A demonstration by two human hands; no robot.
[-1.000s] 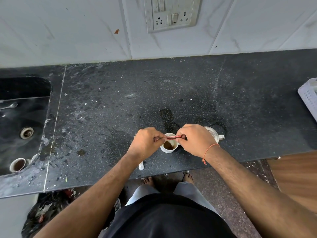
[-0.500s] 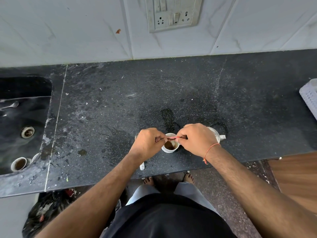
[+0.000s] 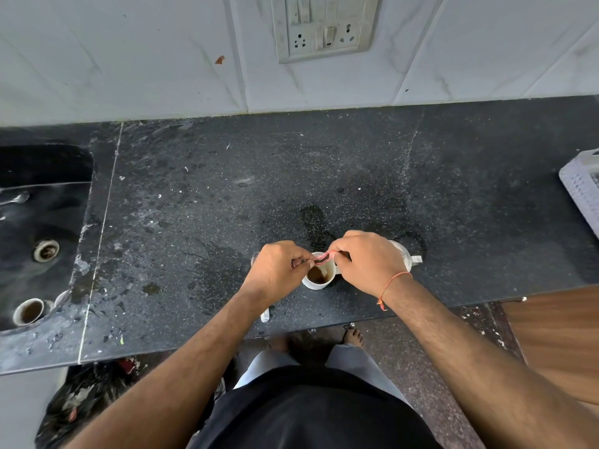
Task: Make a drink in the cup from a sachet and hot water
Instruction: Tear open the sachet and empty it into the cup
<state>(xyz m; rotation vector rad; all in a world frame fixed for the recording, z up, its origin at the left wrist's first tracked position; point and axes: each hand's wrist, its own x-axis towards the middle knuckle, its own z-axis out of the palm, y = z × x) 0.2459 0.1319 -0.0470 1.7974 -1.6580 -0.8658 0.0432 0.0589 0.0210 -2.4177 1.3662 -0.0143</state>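
Near the front edge of the dark tabletop stands the white cup with brown liquid inside. Directly above it, the left hand and the right hand each pinch one end of the red sachet, fingers curled tight in a closed grip. Behind the right hand a clear container is partly hidden.

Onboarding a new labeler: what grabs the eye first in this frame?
Both hands meet at the counter's near edge: the left hand and right hand pinch a small red sachet stretched between them over a white cup with brown contents. Far left, another used cup sits in the black sink.
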